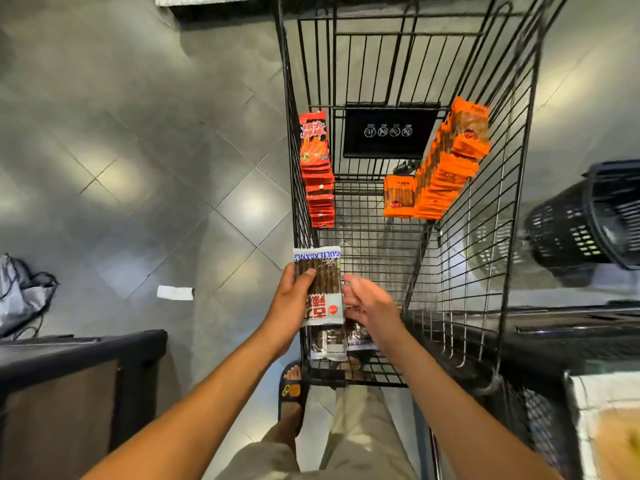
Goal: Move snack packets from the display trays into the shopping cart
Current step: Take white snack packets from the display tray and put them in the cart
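My left hand (290, 299) grips a white snack packet (320, 285) with brown sticks and blue lettering, held over the near left corner of the black wire shopping cart (516, 209). Just to the packet's right, my right hand (372, 303) hovers with fingers spread, holding nothing. Under the hands, two more white packets (329, 342) lie on the cart floor. A row of red packets (317, 174) leans on the cart's left wall. Along the right wall stands a row of orange packets (446, 168), with one orange packet (399, 195) beside it.
A black plastic basket (585, 220) sits to the right of the cart. Dark display furniture (79, 351) stands at the lower left and a tray edge (602, 403) at the lower right. A grey bag (20, 292) and a white paper scrap (175, 293) lie on the tiled floor.
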Demonstrator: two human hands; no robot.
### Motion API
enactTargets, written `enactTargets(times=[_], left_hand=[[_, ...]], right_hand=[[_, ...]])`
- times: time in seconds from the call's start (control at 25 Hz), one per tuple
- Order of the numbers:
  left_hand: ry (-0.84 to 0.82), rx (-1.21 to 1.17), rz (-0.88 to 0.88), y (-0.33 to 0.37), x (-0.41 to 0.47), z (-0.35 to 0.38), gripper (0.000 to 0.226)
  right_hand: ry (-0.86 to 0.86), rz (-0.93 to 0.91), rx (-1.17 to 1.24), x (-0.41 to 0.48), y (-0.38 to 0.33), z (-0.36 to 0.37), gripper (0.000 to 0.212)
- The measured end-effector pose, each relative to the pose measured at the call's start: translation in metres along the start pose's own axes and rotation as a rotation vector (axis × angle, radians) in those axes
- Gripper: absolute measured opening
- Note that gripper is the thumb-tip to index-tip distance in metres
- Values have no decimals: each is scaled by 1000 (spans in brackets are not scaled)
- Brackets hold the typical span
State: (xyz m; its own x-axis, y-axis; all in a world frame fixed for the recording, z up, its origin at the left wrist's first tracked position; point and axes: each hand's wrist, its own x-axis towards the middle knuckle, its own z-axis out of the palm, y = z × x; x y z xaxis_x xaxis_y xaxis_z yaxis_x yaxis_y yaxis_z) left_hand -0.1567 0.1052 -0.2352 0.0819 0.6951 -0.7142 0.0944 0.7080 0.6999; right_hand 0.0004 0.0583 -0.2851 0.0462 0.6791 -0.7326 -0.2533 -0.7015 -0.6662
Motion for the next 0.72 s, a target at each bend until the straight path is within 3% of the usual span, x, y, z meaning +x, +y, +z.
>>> enactTargets(times=[0.16,0.32,0.48,0.56,0.72], left_hand=[[-46,243,142,-2,7,9,30],[96,1049,572,-13,17,-13,62],[61,1360,563,-28,27,-32,72],[66,1431,560,-35,30,-35,72],[70,1466,565,-42,36,-35,73]], right_hand=[[-124,-63,71,-10,-23,7,29],[2,-36,58,10,-11,-34,41],[215,124,-161,30,29,-75,27],[231,204,-230,39,55,-81,14],[181,301,-310,62,102,-73,30]])
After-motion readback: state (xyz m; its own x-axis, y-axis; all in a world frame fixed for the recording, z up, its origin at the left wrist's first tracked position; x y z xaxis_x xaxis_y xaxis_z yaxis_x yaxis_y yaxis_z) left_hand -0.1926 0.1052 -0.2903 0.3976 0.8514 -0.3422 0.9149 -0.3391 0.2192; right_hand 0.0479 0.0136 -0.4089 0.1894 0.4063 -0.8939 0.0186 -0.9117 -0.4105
